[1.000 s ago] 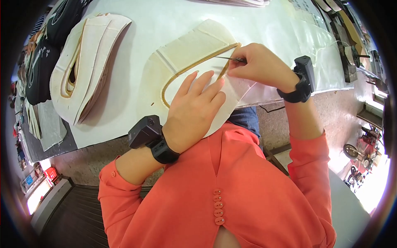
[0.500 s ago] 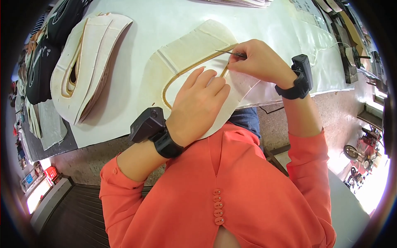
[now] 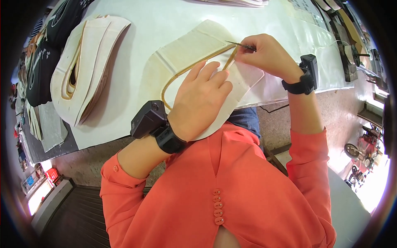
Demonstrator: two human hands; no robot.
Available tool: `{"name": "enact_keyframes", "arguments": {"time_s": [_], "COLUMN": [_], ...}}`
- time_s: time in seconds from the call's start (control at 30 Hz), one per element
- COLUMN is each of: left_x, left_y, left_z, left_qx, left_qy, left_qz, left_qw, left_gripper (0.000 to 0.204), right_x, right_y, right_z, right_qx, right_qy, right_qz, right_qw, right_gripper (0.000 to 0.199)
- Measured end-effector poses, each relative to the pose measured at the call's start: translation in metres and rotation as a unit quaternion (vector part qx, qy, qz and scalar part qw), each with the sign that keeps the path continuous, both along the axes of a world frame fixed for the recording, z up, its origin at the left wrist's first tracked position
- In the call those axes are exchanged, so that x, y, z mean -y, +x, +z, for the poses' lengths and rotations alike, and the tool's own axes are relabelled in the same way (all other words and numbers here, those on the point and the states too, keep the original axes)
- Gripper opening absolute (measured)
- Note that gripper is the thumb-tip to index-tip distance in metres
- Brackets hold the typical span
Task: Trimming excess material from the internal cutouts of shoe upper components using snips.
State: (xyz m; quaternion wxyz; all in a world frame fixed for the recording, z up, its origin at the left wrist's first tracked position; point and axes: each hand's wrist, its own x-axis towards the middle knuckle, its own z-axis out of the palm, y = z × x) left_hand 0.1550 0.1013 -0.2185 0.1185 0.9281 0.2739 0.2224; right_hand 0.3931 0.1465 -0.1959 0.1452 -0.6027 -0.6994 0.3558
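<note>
A cream shoe-upper piece (image 3: pixel 194 43) with a tan inner edge in a U shape lies on the white-covered table in front of me. My left hand (image 3: pixel 200 93) rests over its near side, fingers stretched forward and lying on it. At its far right end, my right hand (image 3: pixel 264 56) is closed around a thin, dark pointed tool (image 3: pixel 242 44), its tip pointing left over the tan edge. The fingertips of that hand are also at the tan edge strip (image 3: pixel 230 58). The tool's rear part is hidden in the hand, and its exact kind cannot be made out.
A stack of similar cream pieces (image 3: pixel 93 62) stands to the left, beside black shoe parts (image 3: pixel 39 74) at the table's edge. More pale pieces (image 3: pixel 240 2) lie at the far edge. A dark metal device (image 3: pixel 349 56) sits on the right side of the white table (image 3: pixel 136 82).
My right hand has moved a little away from me and to the right with the pointed tool. My left hand has shifted slightly forward on the piece.
</note>
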Motion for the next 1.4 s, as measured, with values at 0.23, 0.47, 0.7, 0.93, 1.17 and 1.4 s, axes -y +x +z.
{"name": "enact_keyframes", "arguments": {"time_s": [0.23, 0.47, 0.7, 0.93, 1.17, 1.4], "left_x": [-0.004, -0.014, -0.017, -0.027, -0.033, -0.035], "left_y": [0.006, 0.018, 0.02, 0.023, 0.024, 0.021], "left_z": [0.0, -0.007, -0.007, -0.006, -0.013, -0.012], "left_qx": [0.005, 0.031, 0.018, 0.012, 0.015, 0.056], "left_qy": [-0.001, 0.052, 0.042, 0.031, 0.018, -0.03], "left_qz": [0.005, 0.016, 0.007, -0.006, -0.007, -0.008], "left_qw": [1.0, 0.998, 0.999, 0.999, 1.0, 0.998], "left_gripper": [0.017, 0.009, 0.009, 0.02, 0.021, 0.022], "right_x": [-0.001, -0.003, -0.002, -0.009, 0.018, 0.058], "right_y": [0.001, -0.003, 0.012, 0.007, 0.011, 0.009], "right_z": [-0.007, -0.007, -0.013, -0.012, -0.02, -0.017], "right_qx": [0.007, 0.028, -0.044, 0.028, 0.042, 0.127], "right_qy": [0.005, -0.012, 0.04, 0.019, 0.19, 0.316], "right_qz": [-0.016, -0.028, -0.032, -0.036, -0.032, 0.004], "right_qw": [1.0, 0.999, 0.998, 0.999, 0.98, 0.94], "right_gripper": [0.033, 0.032, 0.032, 0.032, 0.021, 0.012]}}
